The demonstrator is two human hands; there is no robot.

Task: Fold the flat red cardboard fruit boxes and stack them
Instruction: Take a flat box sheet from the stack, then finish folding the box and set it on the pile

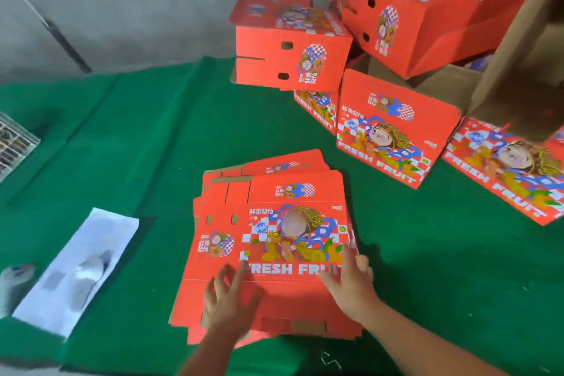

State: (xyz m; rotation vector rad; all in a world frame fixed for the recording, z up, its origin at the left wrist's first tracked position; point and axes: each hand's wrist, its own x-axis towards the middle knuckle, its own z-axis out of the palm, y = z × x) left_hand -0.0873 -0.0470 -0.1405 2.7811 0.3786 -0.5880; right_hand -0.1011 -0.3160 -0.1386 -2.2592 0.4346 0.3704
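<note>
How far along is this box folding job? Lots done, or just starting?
Some is done: folded boxes are piled at the back right, one more stands beside them. In hand: the left hand and right hand rest on the top sheet of the flat stack. Left: that sheet and several under it lie unfolded on the green table.

The flat boxes [268,241] are red printed cardboard with a slight sheen, raw brown at the cut edges. The bench [146,143] is covered in fuzzy matt green cloth, felt-like.
</note>
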